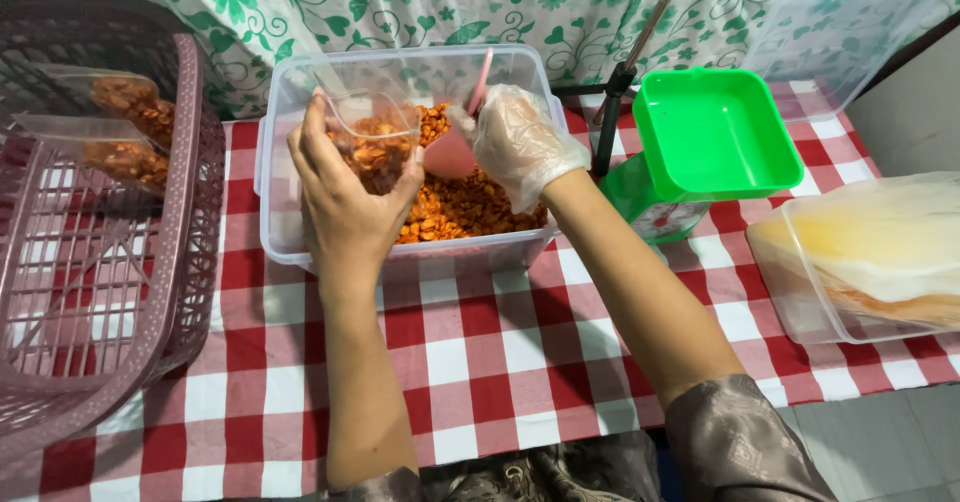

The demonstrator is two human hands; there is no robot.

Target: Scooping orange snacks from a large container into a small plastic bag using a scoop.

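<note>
I start with the table (pixel 480 362) in its red check cloth, then the pink basket (pixel 100 262) at left, already holding filled tubs (pixel 130 127). The clear bin (pixel 300 252) of orange snack (pixel 470 207) sits centre, the green scale (pixel 715 132) just right of it. My left hand (pixel 345 187) is clamped round a small clear tub (pixel 375 137), tilted over the bin. My gloved right hand (pixel 515 142) is closed on a pink scoop (pixel 455 147) beside the tub's mouth. I judge the risk is spillage: the tub is tilted, the scoop wide, so pieces could miss the mouth. Over the bin they fall back; drift outward and they land on the cloth.
</note>
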